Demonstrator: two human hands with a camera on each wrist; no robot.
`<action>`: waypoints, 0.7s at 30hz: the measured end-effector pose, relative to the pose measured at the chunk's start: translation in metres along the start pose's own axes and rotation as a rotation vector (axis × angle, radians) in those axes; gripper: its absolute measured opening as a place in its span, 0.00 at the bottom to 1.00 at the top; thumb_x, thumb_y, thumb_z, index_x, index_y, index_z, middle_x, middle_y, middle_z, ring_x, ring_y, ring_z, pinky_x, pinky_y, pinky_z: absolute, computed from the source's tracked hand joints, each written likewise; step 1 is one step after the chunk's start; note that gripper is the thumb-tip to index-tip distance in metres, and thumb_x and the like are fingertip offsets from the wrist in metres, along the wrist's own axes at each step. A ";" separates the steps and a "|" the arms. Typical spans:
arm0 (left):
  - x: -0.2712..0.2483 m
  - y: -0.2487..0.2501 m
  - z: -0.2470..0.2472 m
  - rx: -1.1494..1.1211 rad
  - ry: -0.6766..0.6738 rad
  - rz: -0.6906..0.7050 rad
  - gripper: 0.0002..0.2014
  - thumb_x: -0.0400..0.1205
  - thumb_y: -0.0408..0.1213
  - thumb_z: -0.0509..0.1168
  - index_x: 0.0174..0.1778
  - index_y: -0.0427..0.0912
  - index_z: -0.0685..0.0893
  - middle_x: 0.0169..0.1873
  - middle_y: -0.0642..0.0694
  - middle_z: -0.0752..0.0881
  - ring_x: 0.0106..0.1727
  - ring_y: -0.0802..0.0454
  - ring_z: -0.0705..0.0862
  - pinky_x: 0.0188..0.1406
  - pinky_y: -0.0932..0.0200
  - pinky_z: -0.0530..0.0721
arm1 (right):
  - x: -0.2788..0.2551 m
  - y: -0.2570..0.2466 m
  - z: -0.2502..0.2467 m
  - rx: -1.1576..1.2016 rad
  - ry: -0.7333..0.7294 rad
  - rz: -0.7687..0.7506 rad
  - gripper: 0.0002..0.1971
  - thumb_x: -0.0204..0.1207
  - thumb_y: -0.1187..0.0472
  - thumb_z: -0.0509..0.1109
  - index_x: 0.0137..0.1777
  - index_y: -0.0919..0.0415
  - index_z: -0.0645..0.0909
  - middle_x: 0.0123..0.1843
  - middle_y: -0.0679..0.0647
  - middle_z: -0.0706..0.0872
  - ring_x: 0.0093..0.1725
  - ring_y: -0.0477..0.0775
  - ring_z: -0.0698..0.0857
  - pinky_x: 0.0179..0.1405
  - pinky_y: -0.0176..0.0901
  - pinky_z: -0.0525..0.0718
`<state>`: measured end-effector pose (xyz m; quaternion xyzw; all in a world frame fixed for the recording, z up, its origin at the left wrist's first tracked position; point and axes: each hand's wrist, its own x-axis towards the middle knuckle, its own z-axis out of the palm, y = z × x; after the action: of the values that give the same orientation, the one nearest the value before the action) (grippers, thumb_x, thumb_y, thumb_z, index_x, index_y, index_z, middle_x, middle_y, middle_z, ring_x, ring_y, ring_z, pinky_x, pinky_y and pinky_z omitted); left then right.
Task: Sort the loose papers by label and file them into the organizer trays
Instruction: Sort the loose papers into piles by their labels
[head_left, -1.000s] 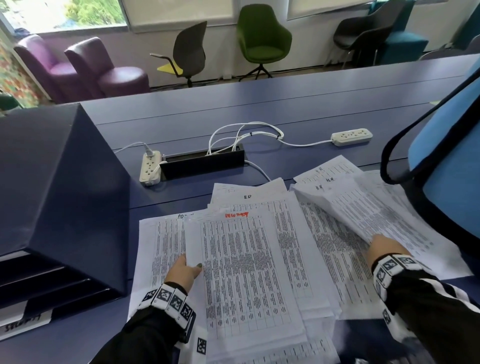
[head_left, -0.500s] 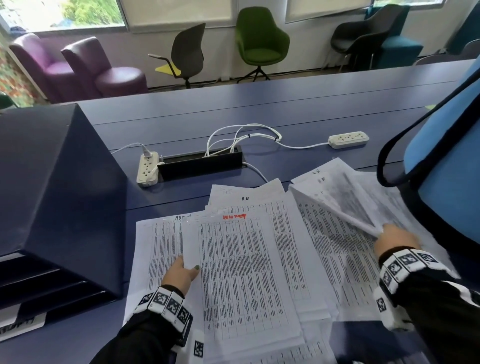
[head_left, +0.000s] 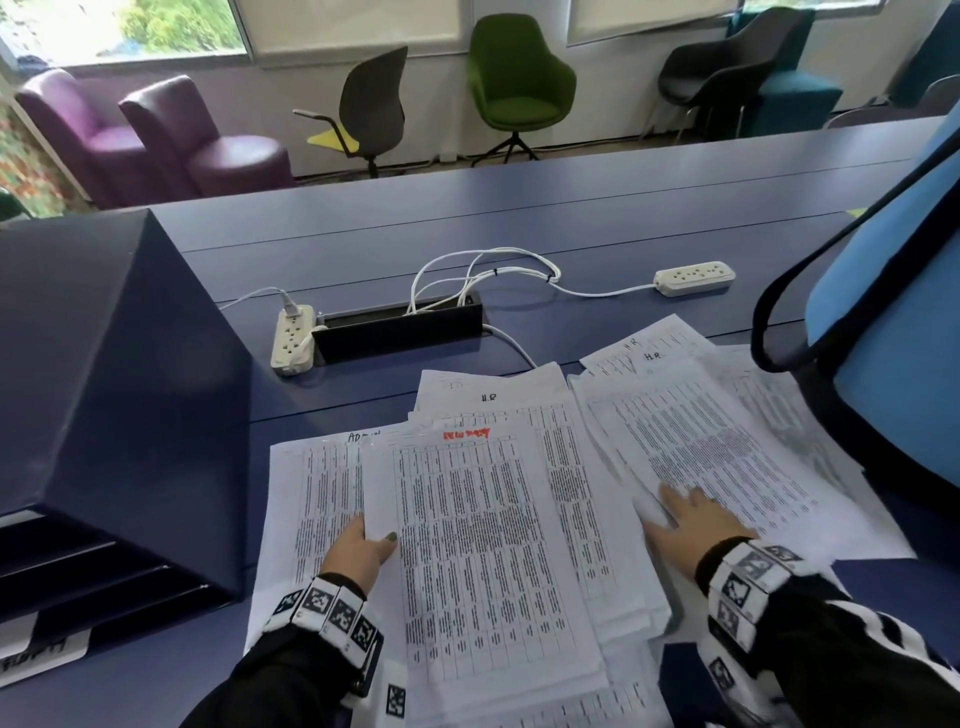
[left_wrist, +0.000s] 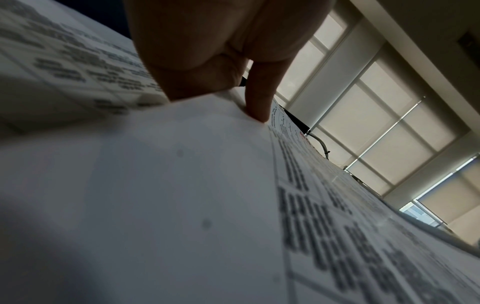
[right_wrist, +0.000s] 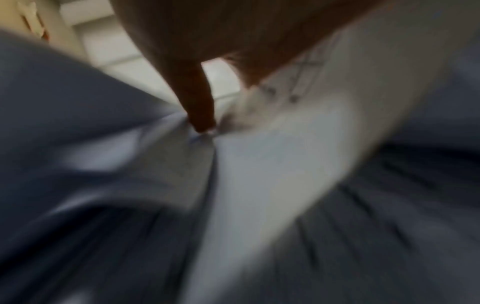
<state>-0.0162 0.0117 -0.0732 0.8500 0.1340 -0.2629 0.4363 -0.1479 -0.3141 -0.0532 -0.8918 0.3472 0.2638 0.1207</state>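
Left hand (head_left: 363, 551) pinching the red-labelled sheet's (head_left: 483, 545) left edge, right hand (head_left: 696, 525) flat, fingers spread, on the HR pile (head_left: 717, 447).

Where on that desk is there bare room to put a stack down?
Bare table lies beyond the power strips, toward the chairs, and in a narrow strip between the organizer and the papers. The near side is crowded: papers, both hands, and a blue bag at right.

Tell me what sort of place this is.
Probably an office meeting room or shared workspace: a long blue table with a built-in cable box and power strips, assorted lounge and swivel chairs along the windows, and printed papers beside a dark organizer.
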 end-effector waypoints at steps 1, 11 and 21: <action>0.001 -0.001 0.000 0.003 -0.001 0.002 0.20 0.83 0.30 0.62 0.72 0.32 0.71 0.65 0.36 0.80 0.60 0.39 0.81 0.59 0.51 0.78 | 0.000 0.004 -0.009 0.098 0.005 0.000 0.33 0.77 0.33 0.49 0.79 0.47 0.59 0.81 0.55 0.62 0.78 0.60 0.65 0.76 0.61 0.63; 0.009 0.001 -0.003 0.021 -0.007 0.042 0.16 0.82 0.30 0.64 0.65 0.36 0.74 0.60 0.36 0.83 0.58 0.38 0.83 0.63 0.41 0.81 | 0.030 0.111 -0.053 0.474 0.125 0.367 0.37 0.71 0.44 0.70 0.70 0.72 0.71 0.73 0.68 0.73 0.69 0.67 0.74 0.67 0.51 0.70; 0.009 0.007 -0.004 0.024 -0.017 0.018 0.20 0.83 0.29 0.62 0.71 0.33 0.70 0.62 0.36 0.81 0.60 0.40 0.82 0.63 0.47 0.79 | 0.076 0.188 -0.029 0.586 0.144 0.467 0.78 0.27 0.23 0.74 0.80 0.65 0.57 0.79 0.65 0.64 0.76 0.68 0.67 0.77 0.59 0.63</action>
<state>-0.0049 0.0107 -0.0717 0.8540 0.1196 -0.2679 0.4297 -0.2179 -0.5051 -0.0778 -0.7326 0.6094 0.1105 0.2826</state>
